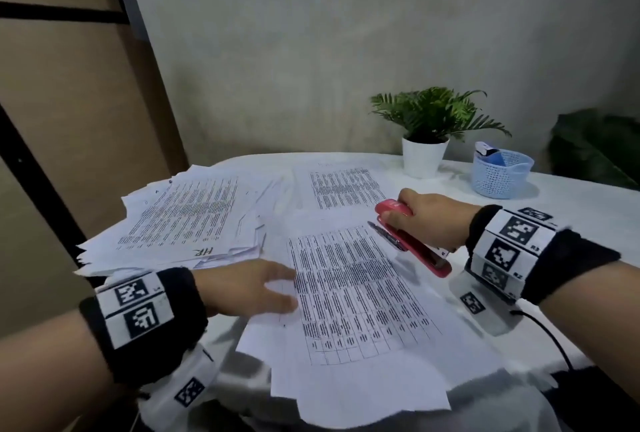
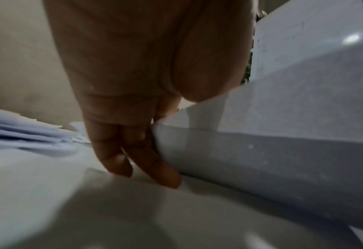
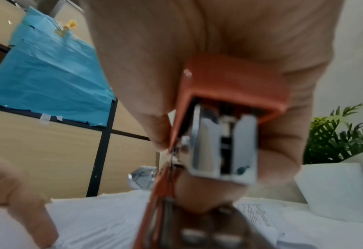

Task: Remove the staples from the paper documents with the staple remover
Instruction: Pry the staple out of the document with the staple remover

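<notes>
Gripping a red stapler-type tool (image 1: pixel 412 236) (its metal magazine shows in the right wrist view), the right hand (image 1: pixel 429 220) has its fingers curled round the tool's upper arm, with one finger tucked between the upper arm and the base. The tool lies at the far right corner of a printed document (image 1: pixel 349 296), which is spread at the near edge of a white-covered table (image 1: pixel 571 199). The left hand (image 1: pixel 249 289) rests with straight fingers on the document's left edge, its fingers (image 2: pixel 133 161) against the sheet, holding nothing. A loose heap of printed sheets (image 1: pixel 180 220) lies to the left, and another sheet (image 1: pixel 346 186) lies beyond. A potted plant (image 1: pixel 427 127) and a blue mesh basket (image 1: pixel 500 173) stand at the far right.
</notes>
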`<state>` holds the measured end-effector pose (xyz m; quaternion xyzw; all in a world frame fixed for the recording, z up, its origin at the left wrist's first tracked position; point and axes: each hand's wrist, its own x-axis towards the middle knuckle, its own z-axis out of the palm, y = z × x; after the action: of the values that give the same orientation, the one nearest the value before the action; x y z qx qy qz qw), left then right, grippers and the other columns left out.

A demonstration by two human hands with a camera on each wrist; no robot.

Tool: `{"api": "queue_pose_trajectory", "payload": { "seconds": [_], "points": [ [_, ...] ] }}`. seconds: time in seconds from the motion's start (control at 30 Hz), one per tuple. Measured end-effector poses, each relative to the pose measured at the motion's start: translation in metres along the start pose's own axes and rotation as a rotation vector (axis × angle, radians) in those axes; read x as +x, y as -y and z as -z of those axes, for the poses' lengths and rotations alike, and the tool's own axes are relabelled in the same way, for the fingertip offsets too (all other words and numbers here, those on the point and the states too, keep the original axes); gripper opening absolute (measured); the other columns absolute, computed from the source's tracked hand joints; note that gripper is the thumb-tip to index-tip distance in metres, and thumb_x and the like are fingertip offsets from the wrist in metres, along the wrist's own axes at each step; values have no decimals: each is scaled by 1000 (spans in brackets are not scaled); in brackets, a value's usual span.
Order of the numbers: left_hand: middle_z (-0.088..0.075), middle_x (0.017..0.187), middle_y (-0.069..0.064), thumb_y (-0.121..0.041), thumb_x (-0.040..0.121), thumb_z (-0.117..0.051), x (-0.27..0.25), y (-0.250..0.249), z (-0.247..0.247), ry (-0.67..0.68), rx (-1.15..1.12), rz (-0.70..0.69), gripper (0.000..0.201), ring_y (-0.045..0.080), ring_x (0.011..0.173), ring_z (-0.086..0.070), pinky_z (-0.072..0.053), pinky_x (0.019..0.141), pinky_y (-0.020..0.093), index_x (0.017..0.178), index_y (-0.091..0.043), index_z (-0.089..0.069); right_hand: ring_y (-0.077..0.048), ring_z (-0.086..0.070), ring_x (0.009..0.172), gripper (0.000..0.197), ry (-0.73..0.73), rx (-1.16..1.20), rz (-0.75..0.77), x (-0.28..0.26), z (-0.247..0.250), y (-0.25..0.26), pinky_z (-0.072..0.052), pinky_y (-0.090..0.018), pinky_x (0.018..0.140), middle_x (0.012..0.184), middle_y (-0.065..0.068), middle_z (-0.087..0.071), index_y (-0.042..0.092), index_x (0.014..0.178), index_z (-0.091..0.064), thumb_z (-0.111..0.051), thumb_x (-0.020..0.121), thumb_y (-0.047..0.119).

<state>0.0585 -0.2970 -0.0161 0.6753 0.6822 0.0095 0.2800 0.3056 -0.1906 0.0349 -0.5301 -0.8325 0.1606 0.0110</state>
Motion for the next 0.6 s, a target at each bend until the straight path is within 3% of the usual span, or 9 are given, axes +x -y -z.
{"api": "queue_pose_trajectory", "payload": {
  "seconds": [0.13,0.23,0.27,0.33,0.4,0.47,0.53,0.6],
  "points": [
    [-52,128,-22,-46,91,-56,-3,-4,5,123,38,-2,48,-6,107,-49,-32,89,7,136,-36,-47,-22,-52,84,35,45,-20,-20,11,-10,-1,-39,-28,69,96,-6,-52,15,107,-38,-34,97,48],
    [-67,80,-15,-53,88,-55,-5,-6,23,258,93,50,40,0,70,-59,-40,71,10,128,-45,-51,-21,-51,84,42,74,-47,-31,18,-13,2,-39,-27,64,98,-8,-53,10,118,-40,-34,98,46],
    [-67,69,-12,-55,87,-54,-3,-9,31,261,115,63,40,3,60,-55,-41,70,13,126,-44,-53,-22,-50,84,43,78,-57,-32,20,-14,3,-39,-26,66,102,-9,-54,9,120,-39,-34,98,46],
    [-67,64,-7,-56,88,-52,11,-16,47,150,229,54,41,6,57,-53,-44,73,18,125,-38,-54,-22,-50,86,44,89,-72,-35,27,-14,5,-38,-27,72,108,-12,-57,9,122,-39,-33,98,45],
    [-71,85,-6,-52,91,-50,33,-21,55,18,323,17,43,9,76,-58,-44,84,22,128,-32,-51,-22,-49,88,44,106,-95,-43,35,-15,8,-37,-28,76,114,-13,-57,8,125,-38,-33,98,43],
    [-62,116,-3,-49,93,-48,57,-26,51,5,359,-25,46,17,103,-57,-41,96,29,133,-26,-47,-23,-48,90,45,114,-123,-48,42,-17,11,-36,-28,77,120,-14,-56,7,127,-36,-34,98,41],
    [-47,137,4,-50,94,-44,78,-30,39,61,425,-39,53,29,123,-48,-38,106,40,137,-19,-42,-25,-49,94,45,119,-141,-52,48,-19,14,-37,-28,79,123,-14,-55,6,129,-36,-35,98,38],
    [-18,157,6,-55,95,-37,89,-35,27,143,547,15,69,29,141,-28,-25,114,45,151,-20,-18,-26,-50,98,45,123,-141,-66,54,-21,15,-37,-29,82,125,-14,-54,6,131,-36,-35,98,37]
  ]
}}
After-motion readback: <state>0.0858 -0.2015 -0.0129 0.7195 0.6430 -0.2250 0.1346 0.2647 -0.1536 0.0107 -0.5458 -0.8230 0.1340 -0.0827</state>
